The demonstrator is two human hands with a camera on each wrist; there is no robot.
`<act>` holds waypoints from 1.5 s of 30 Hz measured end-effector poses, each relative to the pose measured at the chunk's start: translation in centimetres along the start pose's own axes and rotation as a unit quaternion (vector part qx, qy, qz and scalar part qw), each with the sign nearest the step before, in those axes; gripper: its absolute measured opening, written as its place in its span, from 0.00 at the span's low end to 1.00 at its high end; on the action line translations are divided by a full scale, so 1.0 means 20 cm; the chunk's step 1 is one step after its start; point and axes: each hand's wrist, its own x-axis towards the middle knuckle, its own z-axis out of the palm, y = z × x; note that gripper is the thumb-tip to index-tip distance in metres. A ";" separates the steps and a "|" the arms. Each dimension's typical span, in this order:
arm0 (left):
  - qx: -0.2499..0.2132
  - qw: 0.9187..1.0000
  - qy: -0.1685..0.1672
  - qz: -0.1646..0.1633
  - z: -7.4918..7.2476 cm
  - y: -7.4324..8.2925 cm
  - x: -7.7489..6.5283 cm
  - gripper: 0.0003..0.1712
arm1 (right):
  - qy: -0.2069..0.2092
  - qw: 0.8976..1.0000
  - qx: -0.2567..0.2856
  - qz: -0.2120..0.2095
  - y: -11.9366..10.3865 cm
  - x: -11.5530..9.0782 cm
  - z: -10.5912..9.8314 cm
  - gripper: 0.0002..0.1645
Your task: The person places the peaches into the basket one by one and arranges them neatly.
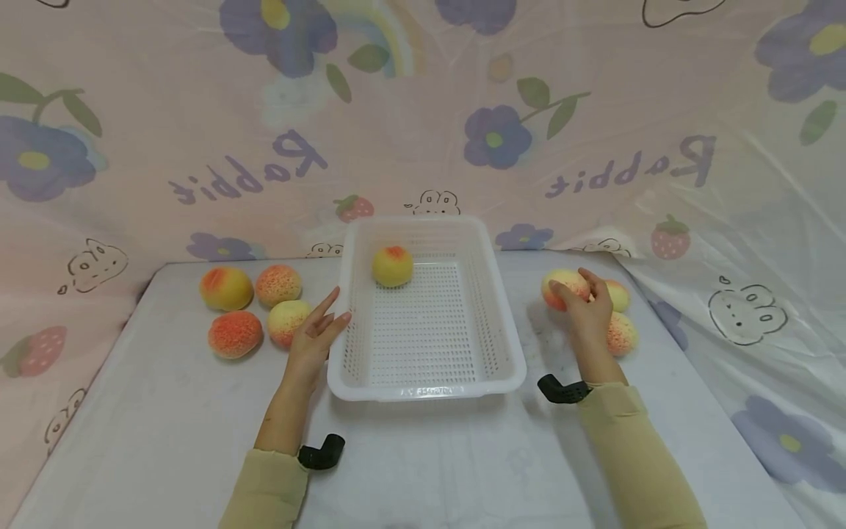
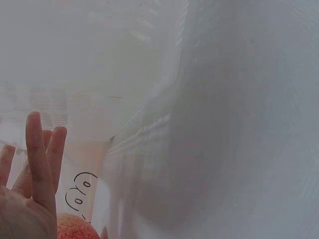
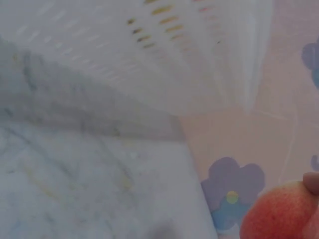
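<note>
In the head view, a white plastic basket (image 1: 423,391), perforated and round-cornered, is sitting on the worktop (image 1: 165,411), one smooth yellow peach (image 1: 393,267) lying inside. The left hand (image 1: 309,349) is touching its left rim, grip relaxed. Right of the basket, the right hand (image 1: 591,319) is pinching a speckled yellow-and-red peach (image 1: 563,285) between thumb and fingers, near two other peaches (image 1: 622,335). Four more peaches (image 1: 235,335) are lying at left. The printed cloth (image 1: 423,147) behind is showing "Rabbit" twice, mirrored; raised marks on the basket's front rim, possibly lettering, are running too faint.

In the left wrist view, straight fingers (image 2: 37,154) are standing beside pale plastic.

In the right wrist view, the held peach is showing rounded and blushing red, lower right, under a fingertip.
</note>
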 end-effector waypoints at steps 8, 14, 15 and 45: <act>0.008 1.000 0.003 -0.006 0.00 0.01 -0.01 0.33 | -0.046 0.999 0.012 0.018 -0.12 -0.03 -0.01 0.45; 0.006 1.000 0.001 -0.003 0.01 0.01 -0.01 0.33 | -0.045 0.999 0.002 0.020 -0.16 -0.04 0.00 0.48; 0.004 1.000 0.001 -0.001 0.01 0.01 0.00 0.33 | -0.046 0.999 0.005 0.020 -0.16 -0.04 0.00 0.48; -0.008 1.000 0.003 -0.004 0.02 0.01 -0.01 0.33 | -0.120 0.990 0.043 -0.055 -0.31 -0.11 0.20 0.42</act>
